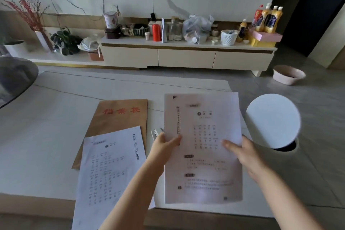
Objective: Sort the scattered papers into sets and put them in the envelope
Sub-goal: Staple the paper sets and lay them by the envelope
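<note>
A pale, marble-patterned surface [46, 127] fills the lower and middle left of the frame, its far edge running across the centre. A brown envelope [119, 117] with red characters lies flat on it at centre. A printed sheet [110, 170] lies on the surface at lower centre-left, its upper part overlapping the envelope's near end and its lower part hanging past the surface's near edge. Just right of the envelope lies a small silvery object [155, 133], too blurred to identify.
</note>
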The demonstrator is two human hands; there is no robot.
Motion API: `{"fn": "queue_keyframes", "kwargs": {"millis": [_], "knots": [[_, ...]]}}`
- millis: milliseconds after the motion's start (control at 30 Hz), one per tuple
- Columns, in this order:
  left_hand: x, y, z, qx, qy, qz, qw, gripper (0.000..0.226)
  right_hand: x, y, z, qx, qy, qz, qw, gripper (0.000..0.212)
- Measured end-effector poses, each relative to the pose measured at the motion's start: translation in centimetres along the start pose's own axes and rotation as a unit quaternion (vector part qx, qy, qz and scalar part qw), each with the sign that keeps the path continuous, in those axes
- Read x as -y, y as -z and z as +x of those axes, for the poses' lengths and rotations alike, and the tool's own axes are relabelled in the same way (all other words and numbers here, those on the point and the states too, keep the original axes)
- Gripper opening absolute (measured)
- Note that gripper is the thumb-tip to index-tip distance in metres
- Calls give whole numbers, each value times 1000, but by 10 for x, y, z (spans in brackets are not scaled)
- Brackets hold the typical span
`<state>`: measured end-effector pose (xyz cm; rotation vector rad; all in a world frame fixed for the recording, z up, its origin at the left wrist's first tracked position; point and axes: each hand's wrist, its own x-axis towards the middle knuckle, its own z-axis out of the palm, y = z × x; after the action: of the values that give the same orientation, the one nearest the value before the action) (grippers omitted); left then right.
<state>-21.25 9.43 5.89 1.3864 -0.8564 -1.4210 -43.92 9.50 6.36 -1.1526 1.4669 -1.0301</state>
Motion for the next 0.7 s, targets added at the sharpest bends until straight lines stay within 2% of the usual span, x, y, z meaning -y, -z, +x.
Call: {"fn": "queue_keyframes", "kwargs": {"millis": [133, 267, 367, 433, 533, 700], "knots": [[10, 17, 11, -39, 31, 22, 999, 12, -23, -9, 7, 76, -102, 1, 992, 31], [31, 23, 27, -78, 47, 68, 994, 15, -43, -24, 22, 45, -156, -31, 986, 29], [39, 27, 38, -88, 63, 87, 990, 14, -30, -33, 49, -11, -127, -133, 983, 20], [44, 29, 42, -80, 85, 81, 990, 15, -14, -45, 71, -41, -88, -231, 968, 35], [51, 35, 42, -76, 117, 38, 990, 14, 18, -79, 96, -12, -2, -354, 935, 44], [57, 44, 44, -44, 154, -13, 987, 8, 40, -156, 126, 66, 38, -472, 878, 27]]}}
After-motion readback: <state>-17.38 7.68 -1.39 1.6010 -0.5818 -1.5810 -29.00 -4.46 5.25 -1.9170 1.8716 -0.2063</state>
